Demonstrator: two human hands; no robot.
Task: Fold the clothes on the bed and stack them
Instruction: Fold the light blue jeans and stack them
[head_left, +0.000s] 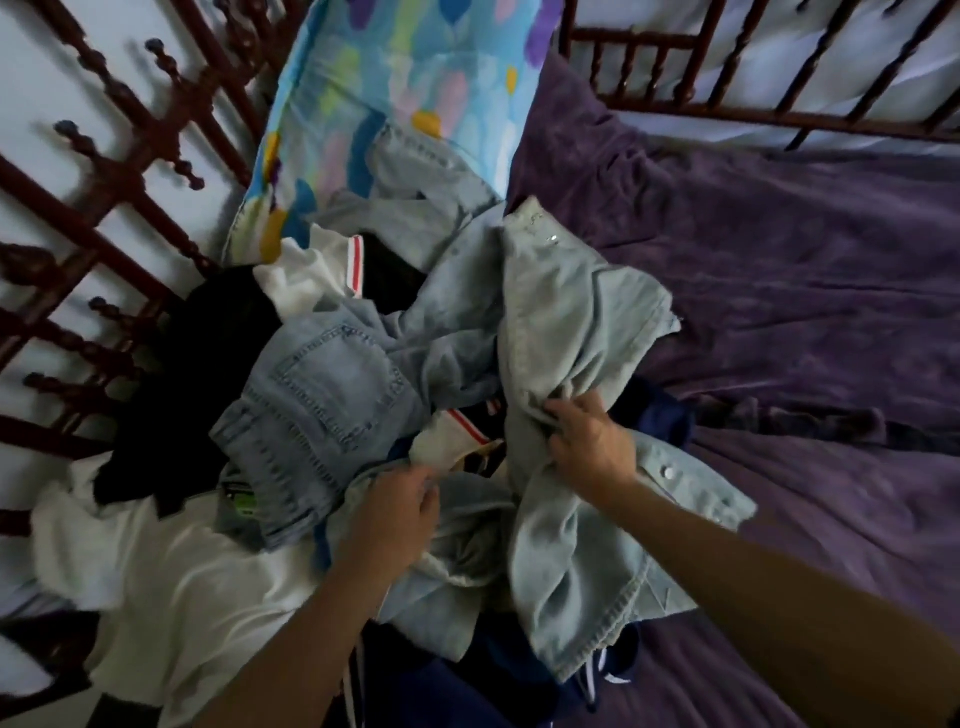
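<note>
Clutching pale denim jacket (561, 312) with left hand (400, 501) and right hand (592, 444) (green tag (243, 503) unreadable); jeans (332, 395) alongside.

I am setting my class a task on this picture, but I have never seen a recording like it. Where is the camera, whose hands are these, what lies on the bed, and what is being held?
There is no machine here. A person wears one camera on the head, and it looks down at their own two hands. The bed has a purple cover, a flowered pillow and a dark wooden frame. On it lies an unfolded heap: jeans, a white top, a black garment and navy clothes. The right hand grips a bunched pale denim shirt. The left hand pinches pale cloth beside it; I cannot tell whether that is the same shirt. No folded stack shows.
</note>
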